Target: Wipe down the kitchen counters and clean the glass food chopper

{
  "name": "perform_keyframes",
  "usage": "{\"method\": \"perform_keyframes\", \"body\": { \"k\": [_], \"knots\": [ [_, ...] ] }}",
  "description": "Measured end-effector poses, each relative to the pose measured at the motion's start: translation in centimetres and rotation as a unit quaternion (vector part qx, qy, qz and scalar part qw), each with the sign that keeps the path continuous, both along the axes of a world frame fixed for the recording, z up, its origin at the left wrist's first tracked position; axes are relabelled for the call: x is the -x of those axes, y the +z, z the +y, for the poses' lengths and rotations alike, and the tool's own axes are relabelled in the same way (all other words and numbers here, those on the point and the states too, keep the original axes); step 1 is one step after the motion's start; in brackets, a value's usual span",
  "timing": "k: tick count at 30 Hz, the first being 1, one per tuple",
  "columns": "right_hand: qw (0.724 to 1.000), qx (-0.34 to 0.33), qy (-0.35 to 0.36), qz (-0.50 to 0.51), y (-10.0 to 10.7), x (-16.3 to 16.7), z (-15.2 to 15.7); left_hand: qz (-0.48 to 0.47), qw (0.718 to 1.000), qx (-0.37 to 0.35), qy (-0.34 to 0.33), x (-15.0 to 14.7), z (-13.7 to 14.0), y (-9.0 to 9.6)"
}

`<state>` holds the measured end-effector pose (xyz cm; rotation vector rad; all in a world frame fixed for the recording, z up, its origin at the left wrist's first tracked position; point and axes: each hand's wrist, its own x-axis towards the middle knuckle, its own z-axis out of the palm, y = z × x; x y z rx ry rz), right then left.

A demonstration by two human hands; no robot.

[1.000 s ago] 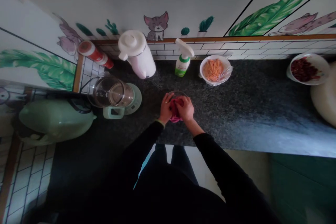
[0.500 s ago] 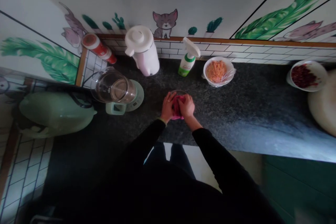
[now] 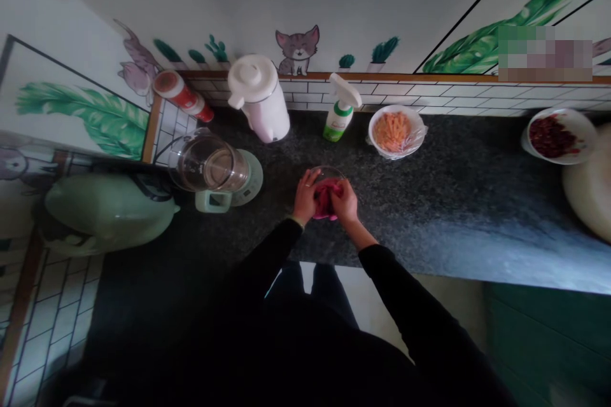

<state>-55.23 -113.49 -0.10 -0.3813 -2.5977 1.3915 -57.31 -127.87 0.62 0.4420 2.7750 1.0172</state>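
A soft pink piece (image 3: pixel 325 192), dark in its middle, sits between my hands at a round clear bowl (image 3: pixel 330 172). I cannot make out whether the pink piece is cloth or dough. My left hand (image 3: pixel 304 198) curves around the bowl's left side, its fingers along the rim and against the pink edge. From the right, my right hand (image 3: pixel 346 202) pinches the pink piece, thumb and fingers closed. Part of the bowl is hidden behind both hands.
Behind stand a white jug (image 3: pixel 261 102), a spray bottle (image 3: pixel 340 116) and a bowl of orange shreds (image 3: pixel 395 132) under plastic film. Left are a glass pot on a pale green base (image 3: pixel 248 181) and a green appliance (image 3: pixel 109 210). Far right is a white bowl (image 3: pixel 580 149) with dark red bits.
My right hand has shifted slightly right and down, showing more of the bowl's rim and the pink piece. My left hand stays in nearly the same place. The view has tilted slightly upward.
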Motion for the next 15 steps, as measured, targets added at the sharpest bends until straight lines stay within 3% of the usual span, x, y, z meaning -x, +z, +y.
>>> {"method": "perform_keyframes", "body": {
  "k": [7, 12, 15],
  "knots": [
    [1.000, -0.024, -0.007, -0.015, 0.3, 1.0, -0.4, -0.010, 1.000, 0.017, 0.002, 0.2, 0.0, 0.3],
    [1.000, 0.015, -0.014, -0.022, 0.5, 0.1, -0.4, -0.008, 1.000, 0.005, 0.003, 0.2, 0.0, 0.5],
    [1.000, -0.002, -0.011, -0.018, 0.5, 0.1, -0.6, -0.008, 1.000, 0.003, 0.009, 0.2, 0.0, 0.3]
  ]
}}
